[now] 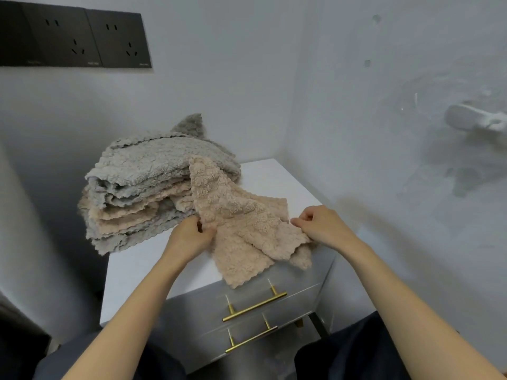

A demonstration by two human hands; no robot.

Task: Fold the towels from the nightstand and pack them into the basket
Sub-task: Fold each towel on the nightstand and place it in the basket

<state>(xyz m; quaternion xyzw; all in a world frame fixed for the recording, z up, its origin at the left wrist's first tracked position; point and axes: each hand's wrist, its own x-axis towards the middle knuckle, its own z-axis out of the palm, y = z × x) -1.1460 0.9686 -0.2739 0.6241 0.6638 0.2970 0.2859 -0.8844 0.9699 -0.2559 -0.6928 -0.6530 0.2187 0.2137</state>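
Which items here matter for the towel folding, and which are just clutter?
Part of the job:
- beige towel, held by left hand and right hand
- towel pile
- nightstand
- basket: not in view

Just there:
- wall sockets
- drawer handles
- white wall fitting

Both hands gripping beige towel [241,226], nightstand [277,176]
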